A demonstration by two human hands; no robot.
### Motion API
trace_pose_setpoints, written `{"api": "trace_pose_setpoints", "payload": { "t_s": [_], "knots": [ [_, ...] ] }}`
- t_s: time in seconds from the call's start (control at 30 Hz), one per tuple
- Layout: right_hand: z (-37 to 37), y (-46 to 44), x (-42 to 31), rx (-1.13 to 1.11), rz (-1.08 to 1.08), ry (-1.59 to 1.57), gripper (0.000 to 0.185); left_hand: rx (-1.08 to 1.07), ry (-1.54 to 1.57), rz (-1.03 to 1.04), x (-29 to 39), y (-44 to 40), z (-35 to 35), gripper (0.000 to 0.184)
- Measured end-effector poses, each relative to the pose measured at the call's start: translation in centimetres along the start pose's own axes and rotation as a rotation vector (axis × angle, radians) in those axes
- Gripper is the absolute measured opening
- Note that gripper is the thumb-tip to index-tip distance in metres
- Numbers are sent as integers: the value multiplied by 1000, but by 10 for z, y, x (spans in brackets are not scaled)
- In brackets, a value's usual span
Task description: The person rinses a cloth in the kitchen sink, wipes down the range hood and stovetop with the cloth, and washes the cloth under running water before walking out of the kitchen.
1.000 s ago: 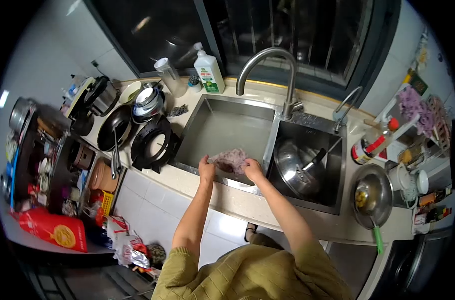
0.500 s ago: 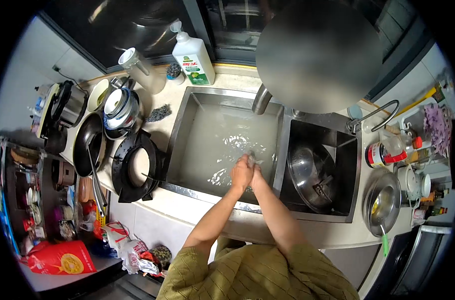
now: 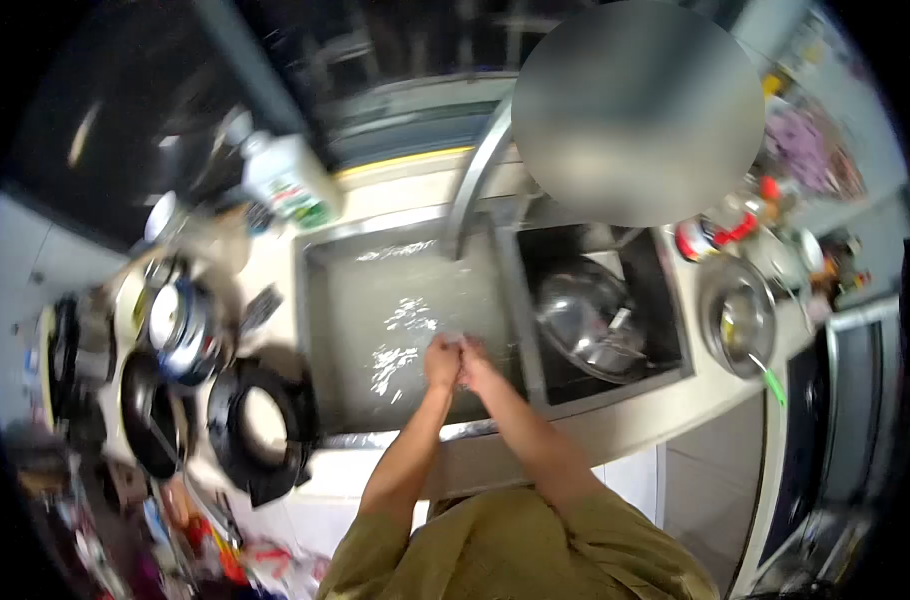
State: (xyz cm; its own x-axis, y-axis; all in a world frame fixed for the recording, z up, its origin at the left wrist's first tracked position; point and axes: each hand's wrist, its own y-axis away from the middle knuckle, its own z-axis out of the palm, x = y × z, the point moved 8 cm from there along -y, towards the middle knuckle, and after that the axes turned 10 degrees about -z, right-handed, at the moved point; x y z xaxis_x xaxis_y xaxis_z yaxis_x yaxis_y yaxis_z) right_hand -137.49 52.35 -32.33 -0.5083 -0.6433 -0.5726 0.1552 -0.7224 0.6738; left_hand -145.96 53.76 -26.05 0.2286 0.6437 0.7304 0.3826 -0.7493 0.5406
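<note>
My left hand [image 3: 442,362] and my right hand [image 3: 472,364] are pressed together above the lower right part of the left sink basin [image 3: 309,330]. Both are closed round something small and pale between them, mostly hidden and too blurred to name. Cloudy water [image 3: 360,300] with bright ripples fills this basin. The curved faucet [image 3: 467,195] hangs over the basin's upper right part, beyond my hands.
Right basin [image 3: 665,300] holds a metal bowl [image 3: 575,310]. Left: black ring-shaped stand [image 3: 230,430], dark pan [image 3: 140,415], stacked bowls [image 3: 170,315]. Behind: white bottle [image 3: 290,180]. Right: metal strainer [image 3: 715,310] with green handle [image 3: 774,387], red-capped jar [image 3: 692,240].
The pinkish cloth stretched between my hands a second ago is no longer recognisable. My hands have come together, and ripples have appeared on the water. The view has shifted and turned.
</note>
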Motion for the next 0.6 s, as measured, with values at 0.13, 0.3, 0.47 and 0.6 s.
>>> {"api": "trace_pose_setpoints", "payload": {
  "t_s": [0.13, 0.3, 0.47, 0.6],
  "knots": [
    [2, -18, 0, -445, -457, -282, 26, -25, -27, 380, 27, 28, 10, 33],
    [-2, 4, -44, -49, -363, 641, 28, -23, -209, 364, -14, -56, -53, 38],
    [-12, -4, -56, 121, -608, 937, 35, 200, -599, 565, 6, -24, -48, 34],
    [0, 0, -24, -23, -554, 1451, 30, -98, -571, 897, -47, -38, 11, 29]
  ]
}}
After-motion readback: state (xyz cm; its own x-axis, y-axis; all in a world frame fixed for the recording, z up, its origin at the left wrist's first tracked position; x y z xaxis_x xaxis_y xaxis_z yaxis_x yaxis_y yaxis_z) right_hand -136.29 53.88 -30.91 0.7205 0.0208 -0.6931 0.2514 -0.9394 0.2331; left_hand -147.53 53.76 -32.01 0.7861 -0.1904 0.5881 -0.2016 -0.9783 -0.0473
